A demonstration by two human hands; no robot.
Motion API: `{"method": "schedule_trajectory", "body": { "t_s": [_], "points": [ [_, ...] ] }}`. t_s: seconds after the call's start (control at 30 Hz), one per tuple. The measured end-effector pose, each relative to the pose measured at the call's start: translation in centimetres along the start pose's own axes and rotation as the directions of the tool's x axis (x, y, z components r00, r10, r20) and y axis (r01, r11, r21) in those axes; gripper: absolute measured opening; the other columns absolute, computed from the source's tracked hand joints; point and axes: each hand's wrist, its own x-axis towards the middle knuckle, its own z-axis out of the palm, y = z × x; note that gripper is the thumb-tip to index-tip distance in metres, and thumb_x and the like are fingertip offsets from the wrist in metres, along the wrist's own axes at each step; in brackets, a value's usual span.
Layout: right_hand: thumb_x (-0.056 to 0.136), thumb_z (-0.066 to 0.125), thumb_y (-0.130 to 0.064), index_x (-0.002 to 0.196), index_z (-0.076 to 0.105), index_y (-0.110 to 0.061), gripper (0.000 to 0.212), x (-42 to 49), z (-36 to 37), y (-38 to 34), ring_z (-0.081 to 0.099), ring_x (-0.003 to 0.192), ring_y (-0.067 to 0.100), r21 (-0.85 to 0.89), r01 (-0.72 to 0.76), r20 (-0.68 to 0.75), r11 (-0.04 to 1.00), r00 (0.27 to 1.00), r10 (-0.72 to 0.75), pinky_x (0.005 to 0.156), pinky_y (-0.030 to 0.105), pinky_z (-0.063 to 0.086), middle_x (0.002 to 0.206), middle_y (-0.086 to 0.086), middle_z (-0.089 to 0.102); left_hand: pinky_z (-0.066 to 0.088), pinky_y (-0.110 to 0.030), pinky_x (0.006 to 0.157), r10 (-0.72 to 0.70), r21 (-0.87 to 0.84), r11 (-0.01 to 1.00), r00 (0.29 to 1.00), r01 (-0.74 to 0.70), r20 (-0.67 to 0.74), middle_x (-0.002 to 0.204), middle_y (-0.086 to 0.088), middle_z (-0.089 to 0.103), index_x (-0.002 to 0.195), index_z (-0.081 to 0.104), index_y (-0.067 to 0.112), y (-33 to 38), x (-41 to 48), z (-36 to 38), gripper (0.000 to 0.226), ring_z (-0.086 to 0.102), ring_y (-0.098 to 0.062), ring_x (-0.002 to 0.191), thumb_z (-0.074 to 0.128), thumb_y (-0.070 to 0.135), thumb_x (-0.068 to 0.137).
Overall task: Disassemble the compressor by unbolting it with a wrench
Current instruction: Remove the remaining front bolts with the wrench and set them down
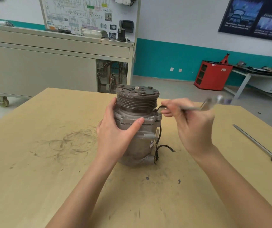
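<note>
Unbolting the upright compressor (137, 122) on the table (33, 162)

Left hand (115, 134) grips its body; right hand (191, 124) pinches a blurred wrench (196, 108) at the flange.

One wide-angle view from a camera worn on the person's head looks forward and down over a tan table (33, 162) from close by, with both forearms (86, 186) (the nearest things to the lens) reaching in from the bottom edge. The left hand (115, 134), the right hand (196, 129) and its wrench (193, 108) meet at a compressor (137, 102) near the frame's middle. Beyond the table's far edge it faces a grey cabinet (41, 71) and a teal-banded wall (173, 58).
</note>
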Motion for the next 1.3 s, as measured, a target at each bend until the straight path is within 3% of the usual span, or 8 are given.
{"method": "schedule_trajectory", "body": {
  "t_s": [0.23, 0.4, 0.53, 0.63, 0.9, 1.0, 1.1, 1.3],
  "points": [
    [0.100, 0.044, -0.030, 0.085, 0.068, 0.010, 0.049, -2.9, 0.2, 0.1, 0.069, 0.081, 0.021, -0.169, 0.168, 0.030, 0.971, 0.986, -0.166, 0.079, 0.018, 0.052, 0.089, 0.017, 0.071, 0.036, -0.048, 0.110, 0.005, -0.009, 1.000, 1.000, -0.005, -0.002, 0.133, 0.020, 0.051, 0.142, 0.033, 0.039, -0.3, 0.1, 0.0, 0.090, 0.049, -0.006, 0.126, 0.063, 0.070, 0.063],
    [0.101, 0.041, -0.034, 0.093, 0.062, -0.009, 0.034, -3.0, 0.6, 0.6, 0.069, 0.081, 0.016, 0.191, -0.145, -0.063, 0.971, 0.985, 0.159, 0.073, 0.027, 0.057, 0.091, 0.002, 0.068, 0.036, -0.047, 0.110, 0.013, -0.003, 1.000, 1.000, -0.013, -0.005, 0.134, 0.020, 0.050, 0.142, 0.034, 0.039, -0.4, 0.1, 0.1, 0.089, 0.048, -0.007, 0.127, 0.062, 0.070, 0.063],
    [0.100, 0.031, -0.019, 0.081, 0.056, -0.010, 0.032, -2.4, 1.2, 2.3, 0.069, 0.066, 0.019, 0.626, -0.423, -0.052, 0.655, 0.816, 0.576, 0.061, 0.025, 0.055, 0.078, 0.001, 0.071, 0.037, -0.047, 0.110, 0.015, -0.001, 1.000, 1.000, -0.015, -0.010, 0.134, 0.020, 0.050, 0.142, 0.034, 0.040, -0.4, 0.2, 0.1, 0.089, 0.048, -0.009, 0.127, 0.062, 0.070, 0.063],
    [0.102, 0.028, -0.012, 0.069, 0.055, -0.009, 0.043, -0.9, 1.2, 4.7, 0.063, 0.055, 0.018, 0.816, -0.547, 0.243, 0.188, 0.620, 0.746, 0.053, 0.023, 0.050, 0.068, 0.009, 0.068, 0.037, -0.047, 0.110, 0.016, -0.006, 1.000, 1.000, -0.016, -0.012, 0.134, 0.019, 0.051, 0.141, 0.034, 0.041, -0.6, 0.2, 0.1, 0.089, 0.048, -0.009, 0.127, 0.062, 0.070, 0.062],
    [0.104, 0.029, -0.023, 0.061, 0.058, -0.014, 0.053, 1.7, 3.6, 7.9, 0.055, 0.043, 0.009, 0.596, -0.730, 0.764, -0.336, 0.387, 0.516, 0.041, 0.014, 0.046, 0.060, 0.002, 0.059, 0.040, -0.045, 0.108, 0.042, -0.003, 0.999, 0.999, -0.042, -0.030, 0.119, 0.040, 0.046, 0.131, 0.033, 0.051, -0.6, 0.2, 0.2, 0.078, 0.051, 0.000, 0.120, 0.065, 0.070, 0.062],
    [0.103, 0.034, -0.029, 0.063, 0.063, -0.011, 0.052, 2.5, 2.7, 7.4, 0.059, 0.046, 0.010, 0.666, -0.706, 0.678, -0.241, 0.438, 0.590, 0.044, 0.015, 0.048, 0.061, 0.005, 0.064, 0.041, -0.044, 0.108, 0.044, -0.008, 0.999, 0.998, -0.045, -0.032, 0.119, 0.040, 0.046, 0.134, 0.035, 0.048, -0.8, 0.3, 0.2, 0.081, 0.051, 0.002, 0.120, 0.065, 0.069, 0.062],
    [0.094, 0.041, -0.041, 0.076, 0.062, -0.006, 0.044, 3.4, 0.4, 6.0, 0.068, 0.055, 0.018, 0.684, -0.689, 0.414, 0.240, 0.637, 0.650, 0.050, 0.019, 0.053, 0.070, 0.011, 0.072, 0.042, -0.042, 0.107, 0.044, -0.002, 0.999, 0.998, -0.044, -0.035, 0.119, 0.040, 0.046, 0.135, 0.035, 0.048, -0.8, 0.3, 0.1, 0.081, 0.051, 0.002, 0.119, 0.065, 0.069, 0.062],
    [0.094, 0.054, -0.027, 0.086, 0.070, -0.001, 0.032, 2.0, -1.2, 1.2, 0.070, 0.062, 0.022, 0.200, -0.142, 0.108, 0.969, 0.987, 0.122, 0.056, 0.039, 0.059, 0.075, 0.011, 0.071, 0.040, -0.044, 0.109, 0.040, 0.005, 0.999, 0.999, -0.040, -0.028, 0.119, 0.040, 0.045, 0.138, 0.036, 0.043, -0.8, 0.3, 0.2, 0.085, 0.051, -0.002, 0.122, 0.064, 0.069, 0.062]
  ]
}}
